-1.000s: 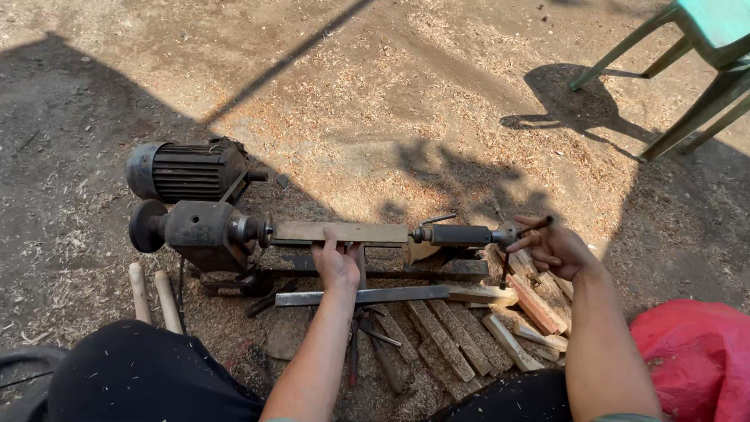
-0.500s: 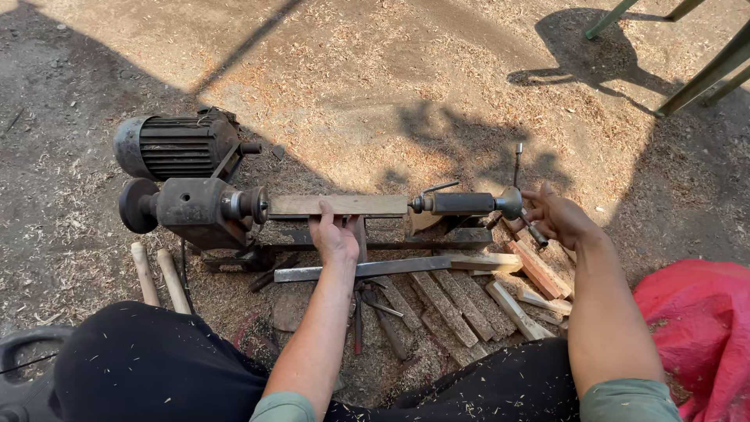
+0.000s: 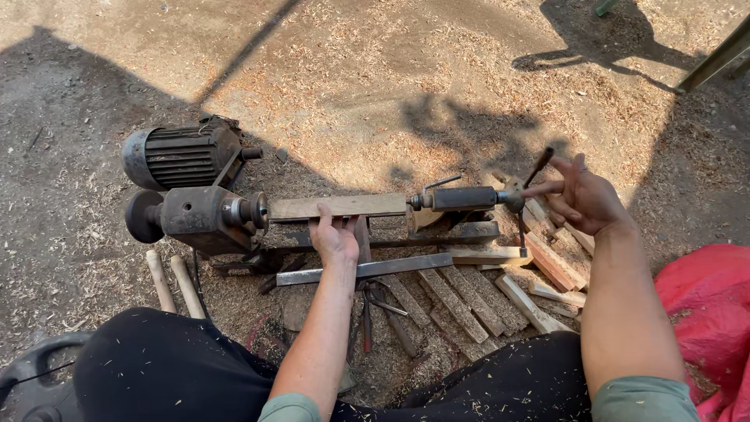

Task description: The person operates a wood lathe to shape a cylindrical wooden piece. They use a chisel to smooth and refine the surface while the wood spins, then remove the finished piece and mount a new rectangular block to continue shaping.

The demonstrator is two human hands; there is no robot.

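Since a moment ago the right hand (image 3: 582,199) has come off the tailstock crank (image 3: 539,168) and now hovers beside it with fingers spread wide, the thin dark handle just touching or just clear of the fingertips; the view is too coarse to say which. The left hand (image 3: 334,234) has stayed where it was, fingers curled over the near edge of the square wooden blank (image 3: 340,206), gripping it from below. That blank now sits level between the headstock spindle (image 3: 248,209) and the tailstock (image 3: 465,198), apparently pinched at both ends, which suggests the clamping is about finished. The blank is pale, rough-sawn and rectangular in section; the headstock is a blocky, rusted grey casting, and behind it stands a ribbed electric motor (image 3: 183,156). A flat steel tool rest (image 3: 367,268) runs along the front. Split wooden billets (image 3: 469,301) lie side by side on the ground under the lathe, with pliers (image 3: 375,309) among them, and curly shavings cover the dirt floor (image 3: 351,78). A red sack (image 3: 703,297) sits at the right.
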